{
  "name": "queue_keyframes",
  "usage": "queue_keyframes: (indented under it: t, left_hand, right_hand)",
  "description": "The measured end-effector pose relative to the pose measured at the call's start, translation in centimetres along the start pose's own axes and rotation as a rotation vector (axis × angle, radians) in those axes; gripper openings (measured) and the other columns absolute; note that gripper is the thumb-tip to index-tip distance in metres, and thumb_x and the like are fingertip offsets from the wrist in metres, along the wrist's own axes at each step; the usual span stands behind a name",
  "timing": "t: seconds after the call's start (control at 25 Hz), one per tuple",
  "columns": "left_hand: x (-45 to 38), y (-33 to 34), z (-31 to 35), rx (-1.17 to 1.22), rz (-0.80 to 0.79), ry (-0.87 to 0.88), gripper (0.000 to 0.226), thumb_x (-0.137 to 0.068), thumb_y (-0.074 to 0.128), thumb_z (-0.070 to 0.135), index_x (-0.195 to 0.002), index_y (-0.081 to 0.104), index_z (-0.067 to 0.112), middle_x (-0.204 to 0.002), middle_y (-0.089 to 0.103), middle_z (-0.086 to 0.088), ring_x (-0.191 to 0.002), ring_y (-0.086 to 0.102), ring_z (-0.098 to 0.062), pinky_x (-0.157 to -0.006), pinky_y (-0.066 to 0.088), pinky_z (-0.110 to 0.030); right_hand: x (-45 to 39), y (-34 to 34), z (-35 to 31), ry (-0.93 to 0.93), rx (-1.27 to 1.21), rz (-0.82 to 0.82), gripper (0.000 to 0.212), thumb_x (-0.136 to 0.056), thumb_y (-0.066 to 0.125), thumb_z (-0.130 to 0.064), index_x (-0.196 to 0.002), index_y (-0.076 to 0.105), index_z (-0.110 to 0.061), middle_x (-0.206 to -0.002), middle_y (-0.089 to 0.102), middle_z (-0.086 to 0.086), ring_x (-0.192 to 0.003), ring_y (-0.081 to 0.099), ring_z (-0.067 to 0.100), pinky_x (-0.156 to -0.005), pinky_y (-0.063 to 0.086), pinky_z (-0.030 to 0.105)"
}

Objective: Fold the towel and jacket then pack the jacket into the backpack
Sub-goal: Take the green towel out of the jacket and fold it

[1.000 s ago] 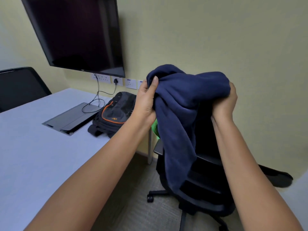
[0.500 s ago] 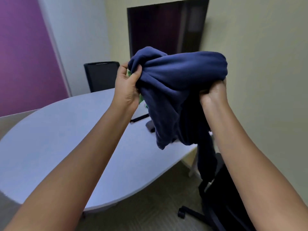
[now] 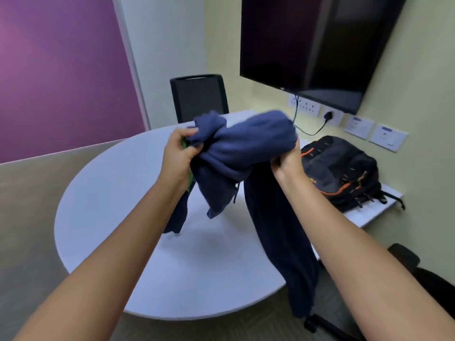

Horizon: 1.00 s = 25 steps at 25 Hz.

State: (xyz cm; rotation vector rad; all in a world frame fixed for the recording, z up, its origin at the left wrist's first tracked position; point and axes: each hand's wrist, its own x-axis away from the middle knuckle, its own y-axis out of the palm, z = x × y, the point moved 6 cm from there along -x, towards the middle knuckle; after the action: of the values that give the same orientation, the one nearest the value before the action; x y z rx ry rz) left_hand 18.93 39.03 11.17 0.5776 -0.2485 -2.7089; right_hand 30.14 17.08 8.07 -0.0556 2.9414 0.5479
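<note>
Soft matt fleece jacket [image 3: 246, 146] — woven nylon backpack [image 3: 344, 171], smooth matt table [image 3: 110, 193], glossy screen [image 3: 307, 40]

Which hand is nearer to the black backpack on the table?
The right hand, gripping the blue garment just beside the backpack. The left hand grips the bundle's far side, farther away.

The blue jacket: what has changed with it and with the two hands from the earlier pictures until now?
The blue jacket came down from in front of the wall, beside the chair, to just above the white table; its loose ends now hang over the tabletop and its edge. Nothing was let go or newly taken. Left hand and right hand keep the same grip on the bunched cloth; the backpack stayed on the table.
</note>
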Motion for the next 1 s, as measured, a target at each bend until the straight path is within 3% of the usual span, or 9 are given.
queue_keyframes:
  t: [0.12, 0.24, 0.32, 0.36, 0.44, 0.52, 0.64, 0.8, 1.0]
  left_hand:
    - [3.3, -5.1, -10.6, -0.115, 0.036, -0.402, 0.038, -0.065, 0.056, -0.003, -0.103, 0.056, -0.002, -0.104, 0.062, -0.012, -0.106, 0.059, -0.027, -0.087, 0.046, -0.029]
    - [10.4, -9.3, -17.7, -0.363, -0.024, -0.818, 0.052, -0.078, 0.062, 0.005, -0.125, 0.043, 0.014, -0.123, 0.051, -0.004, -0.102, 0.049, -0.019, -0.071, 0.037, -0.028]
    - [13.6, -10.6, -20.4, -0.451, -0.117, -0.898, 0.086, -0.06, 0.073, 0.023, -0.136, 0.034, 0.016, -0.129, 0.046, -0.004, -0.11, 0.046, -0.02, -0.077, 0.037, -0.027]
    - [14.5, -10.8, -21.5, -0.467, -0.164, -0.874, 0.1, -0.047, 0.071, 0.031, -0.138, 0.032, 0.015, -0.13, 0.046, -0.003, -0.114, 0.047, -0.022, -0.078, 0.04, -0.024]
    - [14.9, -10.8, -22.7, -0.488, -0.206, -0.833, 0.1, -0.044, 0.068, 0.027, -0.137, 0.032, 0.018, -0.117, 0.05, 0.005, -0.104, 0.054, -0.018, -0.067, 0.047, -0.014]
    - [15.1, -10.3, -23.5, -0.464, -0.192, -0.884, 0.081, -0.064, 0.066, 0.008, -0.137, 0.031, 0.017, -0.098, 0.048, 0.013, -0.083, 0.052, -0.007, -0.054, 0.048, -0.011]
    - [15.0, -10.2, -23.9, -0.464, -0.187, -0.922, 0.069, -0.084, 0.057, -0.004, -0.141, 0.026, 0.019, -0.111, 0.046, 0.008, -0.094, 0.048, -0.013, -0.068, 0.042, -0.024]
    - [14.3, -11.7, -24.9, -0.445, -0.136, -1.014, 0.063, -0.09, 0.056, 0.007, -0.142, 0.025, 0.023, -0.123, 0.042, 0.004, -0.107, 0.043, -0.019, -0.084, 0.036, -0.031]
    - [13.3, -11.0, -25.5, -0.304, -0.118, -1.078, 0.04, -0.094, 0.052, 0.027, -0.128, 0.033, 0.035, -0.13, 0.049, 0.001, -0.106, 0.054, -0.021, -0.072, 0.052, -0.034]
  right_hand:
    - [3.1, -4.5, 10.4, 0.24, 0.502, -0.174, 0.066, -0.088, 0.057, -0.003, -0.143, 0.021, -0.016, -0.136, 0.045, 0.013, -0.106, 0.052, 0.016, -0.088, 0.044, 0.03]
    - [9.1, -13.6, 19.5, 0.585, 1.15, -0.227, 0.114, -0.063, 0.074, -0.048, -0.149, 0.003, -0.023, -0.152, 0.02, 0.015, -0.135, 0.032, 0.033, -0.104, 0.035, 0.046]
    - [13.0, -19.8, 22.5, 0.817, 1.474, -0.154, 0.11, -0.073, 0.072, -0.048, -0.148, -0.007, -0.03, -0.156, 0.001, 0.017, -0.139, 0.018, 0.04, -0.108, 0.026, 0.053]
    - [15.1, -21.6, 23.4, 0.853, 1.425, -0.104, 0.108, -0.077, 0.072, -0.042, -0.148, -0.007, -0.028, -0.155, 0.0, 0.02, -0.139, 0.019, 0.041, -0.108, 0.027, 0.051]
    - [17.0, -22.4, 24.5, 0.801, 1.182, 0.014, 0.096, -0.079, 0.073, -0.029, -0.149, 0.008, -0.021, -0.149, 0.021, 0.026, -0.132, 0.033, 0.041, -0.104, 0.035, 0.045]
    - [16.6, -22.7, 24.4, 0.708, 1.091, 0.159, 0.06, -0.084, 0.068, -0.018, -0.135, 0.035, -0.014, -0.13, 0.046, 0.028, -0.107, 0.05, 0.038, -0.091, 0.044, 0.042]
    - [14.5, -22.9, 22.2, 0.673, 1.136, 0.448, 0.014, -0.092, 0.05, -0.007, -0.103, 0.042, -0.007, -0.109, 0.055, 0.03, -0.082, 0.05, 0.033, -0.073, 0.045, 0.041]
    - [10.2, -21.3, 17.0, 0.445, 1.106, 0.578, 0.012, -0.091, 0.044, -0.002, -0.103, 0.043, -0.005, -0.118, 0.046, 0.026, -0.086, 0.047, 0.033, -0.073, 0.034, 0.037]
    - [2.1, -10.4, 7.3, -0.148, 0.92, 0.477, 0.015, -0.083, 0.049, 0.002, -0.093, 0.047, -0.009, -0.104, 0.051, 0.012, -0.089, 0.047, 0.025, -0.077, 0.032, 0.025]
